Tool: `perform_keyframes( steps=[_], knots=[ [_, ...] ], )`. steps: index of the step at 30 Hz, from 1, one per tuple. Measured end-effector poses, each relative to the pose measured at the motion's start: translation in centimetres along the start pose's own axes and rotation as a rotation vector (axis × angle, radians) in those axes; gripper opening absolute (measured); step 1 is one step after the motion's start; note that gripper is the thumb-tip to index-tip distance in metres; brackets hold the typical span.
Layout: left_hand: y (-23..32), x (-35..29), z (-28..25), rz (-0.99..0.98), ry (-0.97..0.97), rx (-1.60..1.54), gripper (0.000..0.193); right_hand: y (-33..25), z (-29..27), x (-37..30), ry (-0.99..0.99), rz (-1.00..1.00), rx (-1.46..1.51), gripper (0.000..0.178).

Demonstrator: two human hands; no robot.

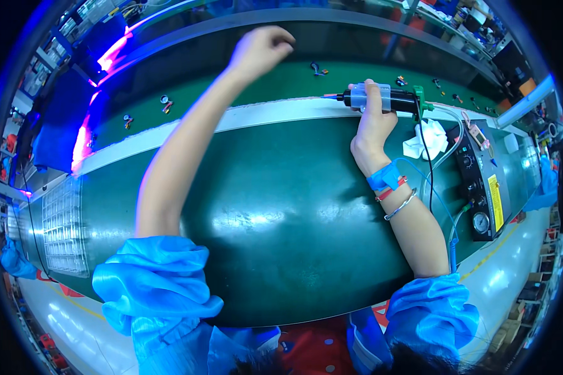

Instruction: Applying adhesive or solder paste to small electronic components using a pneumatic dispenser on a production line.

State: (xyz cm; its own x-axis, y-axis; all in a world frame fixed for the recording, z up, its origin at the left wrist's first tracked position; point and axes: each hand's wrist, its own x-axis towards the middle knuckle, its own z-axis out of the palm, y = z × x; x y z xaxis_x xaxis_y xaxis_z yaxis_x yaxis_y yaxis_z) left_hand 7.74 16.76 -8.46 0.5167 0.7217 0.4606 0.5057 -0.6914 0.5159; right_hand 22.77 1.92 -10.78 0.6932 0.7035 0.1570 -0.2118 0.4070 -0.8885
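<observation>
My right hand [375,128] is wrapped round a glue dispensing syringe [403,101], which lies nearly level with its thin tip pointing left. The syringe has a dark barrel, a clear sleeve and a green end cap joined to a pale hose. Over the green conveyor belt [219,94], my left hand [263,53] hovers with loosely bent fingers and a gap between thumb and forefinger. Nothing shows in it, though it is slightly blurred. Nearest to it is a small wired part [319,69] on the belt, just apart from the fingers.
Several other small parts [167,104] lie along the belt, behind a white rail [256,113]. A crumpled white tissue [424,140] and a black dispenser box [481,181] with a gauge stand at right on the green table [263,181]. Clear plastic trays [64,225] are at left.
</observation>
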Motion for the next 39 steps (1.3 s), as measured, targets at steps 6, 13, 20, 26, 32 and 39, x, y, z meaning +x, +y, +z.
perform_keyframes(
  steps=[6, 13, 20, 26, 32, 39],
  knots=[
    [2.1, -0.6, 5.5, 0.259, 0.001, 0.217, 0.019, 0.2, 0.3, -0.2, 0.036, 0.010, 0.065, 0.025],
    [3.9, -6.1, 0.9, 0.388, 0.102, 0.068, 0.008, 0.2, -0.6, 1.9, 0.065, -0.178, 0.113, 0.027],
    [5.6, -15.9, -2.3, 0.334, -0.069, -0.023, 0.010, 0.9, -0.7, 2.2, 0.105, -0.164, 0.041, 0.023],
    [7.3, -14.5, -3.9, -0.024, -0.157, -0.180, 0.006, 1.1, -0.5, 1.5, 0.052, -0.186, 0.018, 0.025],
    [6.8, -13.9, -3.9, 0.194, -0.254, 0.035, 0.007, 1.2, -0.3, 1.4, 0.027, -0.176, 0.021, 0.024],
    [7.0, -13.5, -4.5, -0.046, -0.450, 0.134, 0.009, 1.2, -0.7, 1.6, 0.020, -0.177, -0.006, 0.021]
  ],
)
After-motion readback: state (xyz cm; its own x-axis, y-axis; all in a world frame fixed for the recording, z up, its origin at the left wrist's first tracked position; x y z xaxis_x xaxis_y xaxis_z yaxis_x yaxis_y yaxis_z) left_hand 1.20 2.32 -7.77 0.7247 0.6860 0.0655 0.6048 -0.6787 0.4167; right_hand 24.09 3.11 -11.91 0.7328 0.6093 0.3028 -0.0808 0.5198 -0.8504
